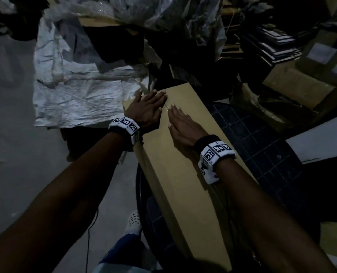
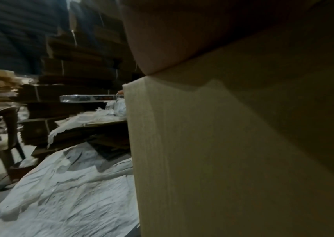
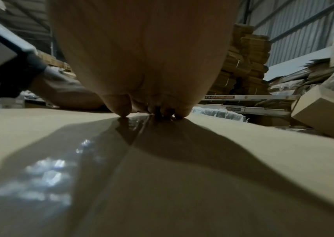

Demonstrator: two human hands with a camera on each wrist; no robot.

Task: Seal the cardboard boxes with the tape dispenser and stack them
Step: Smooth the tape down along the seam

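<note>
On a dark latticed surface [image 1: 262,138], a long tan cardboard box [image 1: 185,174] is laid flat, its centre seam covered with glossy clear tape [image 3: 64,160]. The tape is being pressed down by the left hand [image 1: 146,109] and right hand [image 1: 183,125], each grip flat-fingered, nothing held. Stacking is judged next; no dispenser is visible.

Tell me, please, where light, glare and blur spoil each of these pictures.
Head view: dim, edges bent, the right hand readable on the box. Left wrist view: dark, box wall fills it, background blurred. Right wrist view: glare on the clear tape, hand shadow beside it.
</note>
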